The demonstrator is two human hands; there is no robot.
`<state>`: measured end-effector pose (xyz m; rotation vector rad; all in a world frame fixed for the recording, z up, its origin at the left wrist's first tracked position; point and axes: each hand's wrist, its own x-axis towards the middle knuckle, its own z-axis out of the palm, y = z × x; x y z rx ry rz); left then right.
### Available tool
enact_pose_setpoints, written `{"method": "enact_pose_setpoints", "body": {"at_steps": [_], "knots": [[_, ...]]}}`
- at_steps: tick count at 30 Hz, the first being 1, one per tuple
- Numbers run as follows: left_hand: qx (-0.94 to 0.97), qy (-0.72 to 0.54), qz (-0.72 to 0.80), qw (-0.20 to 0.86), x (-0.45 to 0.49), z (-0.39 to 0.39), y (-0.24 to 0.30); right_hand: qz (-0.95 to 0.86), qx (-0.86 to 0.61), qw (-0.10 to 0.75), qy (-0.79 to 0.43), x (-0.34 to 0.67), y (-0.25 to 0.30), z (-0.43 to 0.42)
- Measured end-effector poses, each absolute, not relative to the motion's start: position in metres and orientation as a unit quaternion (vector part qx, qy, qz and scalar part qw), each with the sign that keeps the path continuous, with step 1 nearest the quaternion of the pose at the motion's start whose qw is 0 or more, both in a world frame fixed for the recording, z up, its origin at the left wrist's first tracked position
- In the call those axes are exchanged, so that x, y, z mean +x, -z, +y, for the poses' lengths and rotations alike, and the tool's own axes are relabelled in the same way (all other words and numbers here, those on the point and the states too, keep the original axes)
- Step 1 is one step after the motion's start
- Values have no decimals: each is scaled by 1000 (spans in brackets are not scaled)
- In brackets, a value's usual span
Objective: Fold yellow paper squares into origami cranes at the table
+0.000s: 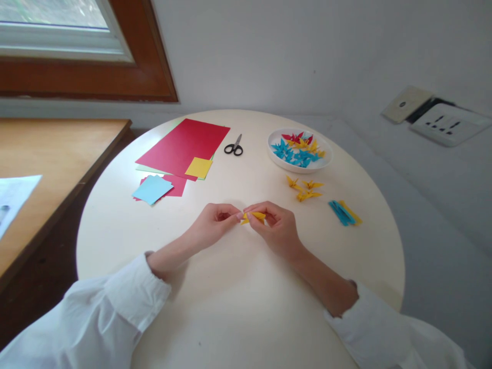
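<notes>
A small folded yellow paper piece (253,216) is pinched between both hands over the middle of the round cream table (238,302). My left hand (213,223) grips its left end with closed fingertips. My right hand (277,228) holds its right part, fingers curled around it. Both wrists rest on the tabletop, in white sleeves.
A large red sheet (180,146), a yellow square (199,167), a light blue square (152,188) and black scissors (234,147) lie at the back. A white plate (277,160) holds several folded paper cranes. Three yellow cranes (305,188) and folded blue and yellow strips (344,212) lie right.
</notes>
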<state>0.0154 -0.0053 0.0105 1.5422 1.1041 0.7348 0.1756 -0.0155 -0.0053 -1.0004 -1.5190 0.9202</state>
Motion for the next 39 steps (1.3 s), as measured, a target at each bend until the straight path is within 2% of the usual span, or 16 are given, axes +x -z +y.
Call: {"method": "enact_pose_setpoints", "body": {"at_steps": [17, 28, 39], "knots": [[636, -321, 478, 513, 16, -6, -10, -627, -415, 528, -395, 176, 5, -16], [603, -309, 444, 586, 16, -10, -10, -640, -411, 525, -383, 177, 6, -16], [589, -324, 468, 574, 17, -9, -10, -655, -419, 515, -361, 177, 9, -15]]}}
